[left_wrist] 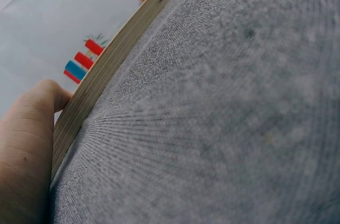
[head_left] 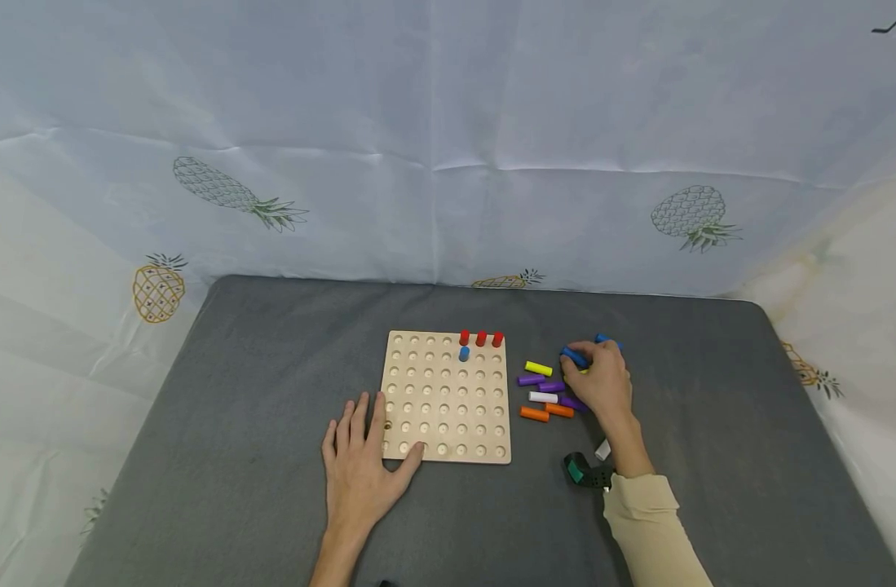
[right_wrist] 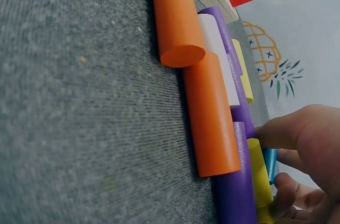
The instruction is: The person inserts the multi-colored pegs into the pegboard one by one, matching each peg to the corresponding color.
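A square wooden peg board [head_left: 434, 399] with rows of round holes lies on the grey cloth. Three red pegs [head_left: 481, 338] stand in its back row at the right, and one blue peg [head_left: 464, 354] stands just in front of the leftmost. My left hand [head_left: 361, 473] rests on the board's near left corner, fingers spread along the left side and thumb at the front edge. To the right of the board, my right hand [head_left: 603, 383] pinches another blue peg [head_left: 574, 356] between thumb and fingers, low among the loose pegs; its fingers partly hide that peg in the right wrist view.
Loose pegs lie right of the board: yellow [head_left: 539, 368], several purple [head_left: 531, 380], white [head_left: 542, 397] and orange [head_left: 534, 414]. One more blue peg [head_left: 609, 341] lies behind my right hand. Near my right wrist is a white peg [head_left: 602, 450], beside a black strap [head_left: 587, 471].
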A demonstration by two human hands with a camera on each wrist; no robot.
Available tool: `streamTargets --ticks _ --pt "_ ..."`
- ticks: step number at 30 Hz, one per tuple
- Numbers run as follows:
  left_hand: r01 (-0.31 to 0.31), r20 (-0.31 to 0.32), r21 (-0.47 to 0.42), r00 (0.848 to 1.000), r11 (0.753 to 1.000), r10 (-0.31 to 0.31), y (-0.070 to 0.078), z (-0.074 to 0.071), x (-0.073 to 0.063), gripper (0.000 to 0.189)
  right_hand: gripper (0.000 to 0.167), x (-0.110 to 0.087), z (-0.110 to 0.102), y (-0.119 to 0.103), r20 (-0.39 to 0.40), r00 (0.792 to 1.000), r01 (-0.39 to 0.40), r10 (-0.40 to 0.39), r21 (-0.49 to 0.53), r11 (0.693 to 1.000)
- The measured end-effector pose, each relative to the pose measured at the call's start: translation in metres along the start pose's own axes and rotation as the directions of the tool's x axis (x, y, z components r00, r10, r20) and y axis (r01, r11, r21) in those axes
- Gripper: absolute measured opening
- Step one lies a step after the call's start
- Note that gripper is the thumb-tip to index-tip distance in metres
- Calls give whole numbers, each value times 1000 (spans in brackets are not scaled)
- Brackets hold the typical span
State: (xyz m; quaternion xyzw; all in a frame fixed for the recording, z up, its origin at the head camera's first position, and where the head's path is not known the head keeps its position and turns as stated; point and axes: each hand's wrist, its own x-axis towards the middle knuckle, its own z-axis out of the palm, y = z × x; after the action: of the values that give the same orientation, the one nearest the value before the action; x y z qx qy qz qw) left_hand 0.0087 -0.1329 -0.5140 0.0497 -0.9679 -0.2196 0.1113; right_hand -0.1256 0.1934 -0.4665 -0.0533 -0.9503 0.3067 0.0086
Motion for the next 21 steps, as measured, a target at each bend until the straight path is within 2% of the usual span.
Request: streamTargets --ticks 9,21 --pt "-4 -4 -3 1000 1000 4 -1 0 0 96 33 0 1 0 -28 999 -22 22 13 1000" --pt "-12 -13 -5 1000 1000 12 0 -1 0 95 30 -4 2 -3 -84 996 -3 7 48 999"
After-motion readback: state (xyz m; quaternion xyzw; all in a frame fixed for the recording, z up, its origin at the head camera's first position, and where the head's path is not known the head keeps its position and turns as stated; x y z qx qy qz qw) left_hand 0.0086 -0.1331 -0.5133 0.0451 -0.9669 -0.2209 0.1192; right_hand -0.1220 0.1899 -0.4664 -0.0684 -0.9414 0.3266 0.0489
